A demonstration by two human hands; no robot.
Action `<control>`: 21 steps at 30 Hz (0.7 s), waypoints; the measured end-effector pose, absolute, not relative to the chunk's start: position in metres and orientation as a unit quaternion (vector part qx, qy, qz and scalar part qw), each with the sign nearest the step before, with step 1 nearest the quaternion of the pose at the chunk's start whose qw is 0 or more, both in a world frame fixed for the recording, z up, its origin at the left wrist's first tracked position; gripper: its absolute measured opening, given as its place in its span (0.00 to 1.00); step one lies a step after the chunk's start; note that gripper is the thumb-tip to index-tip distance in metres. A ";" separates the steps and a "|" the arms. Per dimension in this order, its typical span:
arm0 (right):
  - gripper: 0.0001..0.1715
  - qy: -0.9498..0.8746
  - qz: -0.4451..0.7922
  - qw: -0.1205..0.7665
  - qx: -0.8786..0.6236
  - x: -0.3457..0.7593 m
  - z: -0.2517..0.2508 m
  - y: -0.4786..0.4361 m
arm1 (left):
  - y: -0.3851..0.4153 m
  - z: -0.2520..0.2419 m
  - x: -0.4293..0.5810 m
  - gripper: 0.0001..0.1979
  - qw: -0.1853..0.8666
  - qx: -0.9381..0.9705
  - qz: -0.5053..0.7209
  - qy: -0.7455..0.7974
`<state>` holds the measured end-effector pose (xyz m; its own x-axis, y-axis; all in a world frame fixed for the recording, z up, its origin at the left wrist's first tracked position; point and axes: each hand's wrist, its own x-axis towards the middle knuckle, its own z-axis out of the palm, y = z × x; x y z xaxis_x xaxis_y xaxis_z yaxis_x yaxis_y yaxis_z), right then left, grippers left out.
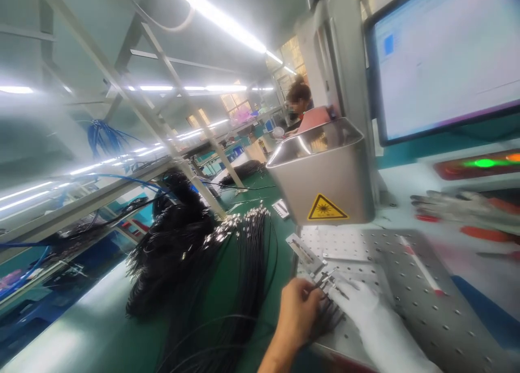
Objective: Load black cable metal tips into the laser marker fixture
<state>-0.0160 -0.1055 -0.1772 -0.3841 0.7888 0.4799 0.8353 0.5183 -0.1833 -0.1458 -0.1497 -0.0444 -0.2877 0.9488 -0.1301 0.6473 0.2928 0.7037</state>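
Note:
My bare left hand is closed in a pinch at the left edge of a perforated metal plate. What lies between its fingertips is too small to make out. My right hand, in a white glove, reaches in from the right, its fingers close to the left hand's and smeared by motion. Small metal connector-like pieces sit between the hands, by a narrow metal fixture. Dark cable-like strands show below the fingers, partly hidden.
Bundles of black cables with metal ends lie on the green table at left. A metal housing with a laser warning label stands ahead. A monitor, gloves and a white-and-red stick are at right. Another person sits beyond.

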 end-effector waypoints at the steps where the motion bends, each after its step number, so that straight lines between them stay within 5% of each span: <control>1: 0.34 -0.835 -0.059 0.256 -0.484 -0.016 -0.178 -0.105 | -0.149 -0.045 -0.148 0.07 0.294 0.526 0.279 0.748; 6: 0.33 -0.844 -0.090 0.242 -0.471 -0.013 -0.183 -0.104 | -0.137 -0.056 -0.156 0.02 0.353 0.493 0.307 0.733; 21: 0.38 -0.888 -0.002 0.218 -0.404 0.008 -0.210 -0.086 | -0.131 -0.039 -0.127 0.08 0.158 0.563 0.151 0.797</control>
